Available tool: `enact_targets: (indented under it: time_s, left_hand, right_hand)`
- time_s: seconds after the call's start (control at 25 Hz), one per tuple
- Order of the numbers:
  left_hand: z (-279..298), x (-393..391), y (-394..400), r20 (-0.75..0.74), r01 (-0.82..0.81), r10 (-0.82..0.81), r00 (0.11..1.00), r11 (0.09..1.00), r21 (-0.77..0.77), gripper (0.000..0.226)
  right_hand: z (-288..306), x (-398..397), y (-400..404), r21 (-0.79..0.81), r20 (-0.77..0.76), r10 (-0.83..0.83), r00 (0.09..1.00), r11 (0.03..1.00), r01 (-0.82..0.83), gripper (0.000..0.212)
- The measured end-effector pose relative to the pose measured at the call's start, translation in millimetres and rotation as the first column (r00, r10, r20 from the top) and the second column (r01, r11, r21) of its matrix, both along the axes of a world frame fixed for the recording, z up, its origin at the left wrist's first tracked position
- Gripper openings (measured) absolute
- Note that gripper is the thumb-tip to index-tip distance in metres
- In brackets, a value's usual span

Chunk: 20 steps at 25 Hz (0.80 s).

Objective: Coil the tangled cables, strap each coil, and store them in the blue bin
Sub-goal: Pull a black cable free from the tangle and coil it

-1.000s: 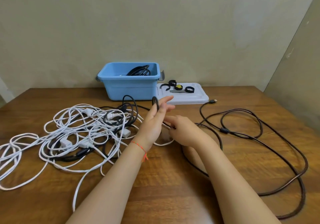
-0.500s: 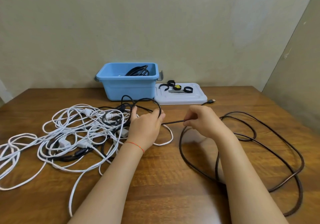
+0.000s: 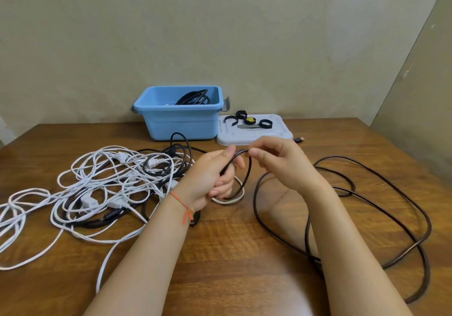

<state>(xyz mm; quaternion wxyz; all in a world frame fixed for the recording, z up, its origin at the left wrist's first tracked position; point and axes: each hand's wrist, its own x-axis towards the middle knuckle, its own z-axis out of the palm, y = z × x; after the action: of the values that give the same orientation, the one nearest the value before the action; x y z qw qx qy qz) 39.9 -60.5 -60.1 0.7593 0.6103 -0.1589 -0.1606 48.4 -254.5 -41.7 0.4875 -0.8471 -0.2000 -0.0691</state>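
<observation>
At far left a heap of white cables [image 3: 80, 193] sprawls over the wooden surface [image 3: 232, 242], its strands running off the left edge of view; how many separate cables it holds cannot be counted, and at least one black cable [image 3: 181, 149] is tangled into it. Several white plugs show among the loops. Behind the heap, against the wall, stands the blue bin [image 3: 179, 119], long side facing the camera, with one coil [image 3: 194, 97] of black cable inside, only its top visible above the rim.

The left hand [image 3: 210, 178] has its grip closed around a small loop of the dark cable [image 3: 367, 193]; the loop hangs down from the fist in a roughly upright oval, its lower arc just over a white strand. A red thread circles the left wrist. Just right, the right hand [image 3: 276, 161] pinches the same cable at the loop's top between thumb and forefinger, the two hands nearly touching.

Behind the hands lies a white lid [image 3: 281, 134], flat, just beside the bin, carrying about four black straps [image 3: 265, 123], one with a yellow patch; their exact count is hard to make out. The dark cable's plug end [image 3: 299, 139] lies beside the lid, pointing right. The remaining dark cable spreads in wide loops across the right of the surface, partly hidden under the right forearm
</observation>
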Motion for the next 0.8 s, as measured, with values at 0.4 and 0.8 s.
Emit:
enact_targets:
  time_s: [0.4,0.8]
  left_hand:
    - [-6.1,9.9,16.2,-0.231,0.146,-0.315,0.921,0.826,-0.545,0.033]
    - [-16.0,26.1,29.3,-0.577,-0.478,0.049,0.816,0.618,-0.624,0.038]
  right_hand:
    - [-6.9,2.4,14.9,-0.080,0.096,-0.352,0.931,0.930,0.360,0.036]
    - [-28.8,26.4,-26.9,-0.250,-0.046,-0.591,0.805,0.787,0.563,0.023]
